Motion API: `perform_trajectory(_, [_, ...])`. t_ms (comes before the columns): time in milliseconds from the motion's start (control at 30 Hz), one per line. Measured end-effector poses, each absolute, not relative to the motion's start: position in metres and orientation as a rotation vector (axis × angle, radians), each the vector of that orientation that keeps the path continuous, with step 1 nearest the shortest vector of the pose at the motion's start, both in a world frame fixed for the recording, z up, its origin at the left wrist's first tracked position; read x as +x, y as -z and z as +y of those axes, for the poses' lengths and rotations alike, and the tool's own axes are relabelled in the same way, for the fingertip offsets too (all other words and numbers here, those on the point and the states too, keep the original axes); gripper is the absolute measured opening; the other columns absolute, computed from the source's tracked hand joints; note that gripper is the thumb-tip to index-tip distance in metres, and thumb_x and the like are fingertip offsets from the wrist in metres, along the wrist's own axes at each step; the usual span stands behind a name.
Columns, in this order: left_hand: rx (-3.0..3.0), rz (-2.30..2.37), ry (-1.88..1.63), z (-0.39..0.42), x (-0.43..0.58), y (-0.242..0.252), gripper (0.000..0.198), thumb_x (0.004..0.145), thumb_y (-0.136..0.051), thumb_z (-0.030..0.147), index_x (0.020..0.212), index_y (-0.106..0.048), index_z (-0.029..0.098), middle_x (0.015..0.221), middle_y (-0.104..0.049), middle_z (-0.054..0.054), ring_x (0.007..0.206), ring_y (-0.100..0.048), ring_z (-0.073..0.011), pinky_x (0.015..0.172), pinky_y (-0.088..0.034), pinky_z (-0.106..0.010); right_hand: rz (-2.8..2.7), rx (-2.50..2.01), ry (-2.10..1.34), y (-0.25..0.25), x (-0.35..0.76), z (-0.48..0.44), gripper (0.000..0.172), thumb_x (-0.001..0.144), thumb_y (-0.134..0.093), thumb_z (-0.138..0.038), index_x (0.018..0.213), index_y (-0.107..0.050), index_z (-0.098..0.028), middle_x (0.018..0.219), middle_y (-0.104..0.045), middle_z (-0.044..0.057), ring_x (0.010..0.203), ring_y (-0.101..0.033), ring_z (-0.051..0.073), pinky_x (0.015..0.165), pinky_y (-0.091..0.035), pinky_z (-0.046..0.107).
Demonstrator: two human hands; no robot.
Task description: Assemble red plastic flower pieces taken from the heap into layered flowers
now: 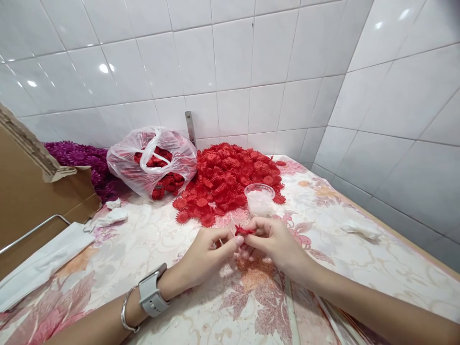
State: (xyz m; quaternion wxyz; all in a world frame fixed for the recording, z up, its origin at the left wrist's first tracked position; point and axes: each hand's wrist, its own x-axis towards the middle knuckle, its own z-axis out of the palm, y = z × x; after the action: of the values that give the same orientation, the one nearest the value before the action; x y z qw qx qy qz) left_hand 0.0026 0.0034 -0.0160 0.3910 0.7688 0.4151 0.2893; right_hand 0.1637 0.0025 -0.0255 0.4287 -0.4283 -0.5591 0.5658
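Observation:
Over the middle of the table, a small red artificial flower (pixel 243 231) is pinched between both hands. My left hand (pixel 210 254) grips its left side with thumb and fingers closed. From the right, my right hand (pixel 278 244) holds the flower with bent fingers, the lower ones partly hidden. Just beyond the hands stands a clear plastic cup (pixel 260 201) with something whitish in it. Behind that cup spreads a heaped pile of red artificial flowers (pixel 230 177).
A tied translucent bag (pixel 122 165) with red pieces sits left of the pile, near purple flowers (pixel 77 155). At left are a cardboard box (pixel 36 201) and white cloth or paper (pixel 43 268). Thin strips (pixel 338 321) lie below my right forearm. Tiled walls (pixel 233 57) border the table.

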Motion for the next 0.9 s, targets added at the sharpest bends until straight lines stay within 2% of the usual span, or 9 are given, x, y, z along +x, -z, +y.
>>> perform_trajectory(100, [1.874,1.059,-0.727,0.004,0.003,0.015,0.033,0.082,-0.046,0.039,0.059,-0.050,0.015,0.056,-0.048,0.004,0.055,-0.042,-0.0099,0.053,-0.030,-0.022,-1.558,-1.153,-1.173,0.026,0.164,0.000,0.015,0.069,-0.060,-0.021,0.061,-0.049,-0.017,0.048,-0.054,-0.004,0.043,-0.051,0.009,0.043,-0.037,0.021])
perform_trajectory(233, [1.807,1.033,-0.773,0.006,0.003,0.015,0.028,0.080,-0.049,0.037,0.062,-0.050,0.016,0.060,-0.049,0.003,0.058,-0.043,-0.0108,0.055,-0.032,-0.022,-1.750,-1.124,-0.940,0.022,0.165,-0.003,0.009,0.072,-0.058,-0.019,0.064,-0.054,-0.017,0.060,-0.058,-0.002,0.055,-0.052,0.010,0.051,-0.038,0.021])
perform_trajectory(300, [1.794,1.028,-0.807,0.008,0.002,0.017,0.024,0.081,-0.047,0.034,0.065,-0.052,0.016,0.064,-0.051,0.002,0.062,-0.045,-0.0120,0.058,-0.033,-0.023,-1.810,-1.084,-0.928,0.020,0.165,-0.003,0.002,0.074,-0.057,-0.018,0.073,-0.058,-0.017,0.068,-0.062,-0.001,0.060,-0.054,0.011,0.055,-0.039,0.021])
perform_trajectory(367, [1.770,1.042,-0.842,0.010,0.000,0.019,0.019,0.081,-0.045,0.028,0.068,-0.053,0.016,0.066,-0.052,0.002,0.064,-0.046,-0.0125,0.060,-0.034,-0.023,-1.863,-1.065,-0.934,0.019,0.166,-0.003,0.008,0.080,-0.052,-0.022,0.079,-0.060,-0.018,0.071,-0.062,-0.001,0.060,-0.054,0.011,0.056,-0.040,0.022])
perform_trajectory(500, [1.744,1.048,-0.842,0.011,-0.001,0.020,0.013,0.079,-0.045,0.023,0.073,-0.055,0.016,0.065,-0.052,0.003,0.060,-0.045,-0.0114,0.059,-0.035,-0.023,-1.916,-1.089,-0.825,0.020,0.166,-0.003,0.020,0.085,-0.044,-0.025,0.073,-0.057,-0.018,0.066,-0.058,-0.001,0.059,-0.051,0.011,0.055,-0.037,0.023])
perform_trajectory(700, [1.782,1.022,-0.815,0.006,0.001,0.014,0.021,0.078,-0.052,0.035,0.070,-0.057,0.016,0.065,-0.055,0.001,0.062,-0.048,-0.0122,0.058,-0.036,-0.022,-1.893,-1.087,-0.886,0.022,0.165,-0.005,0.018,0.087,-0.041,-0.026,0.074,-0.051,-0.019,0.066,-0.056,-0.001,0.058,-0.050,0.011,0.053,-0.036,0.023])
perform_trajectory(900, [1.704,0.990,-0.883,0.008,-0.003,0.014,0.018,0.077,-0.050,0.026,0.063,-0.054,0.016,0.065,-0.055,0.001,0.062,-0.048,-0.0116,0.059,-0.036,-0.022,-1.718,-1.115,-0.991,0.015,0.166,-0.005,0.021,0.089,-0.037,-0.032,0.074,-0.044,-0.020,0.060,-0.050,-0.003,0.054,-0.048,0.011,0.052,-0.037,0.023])
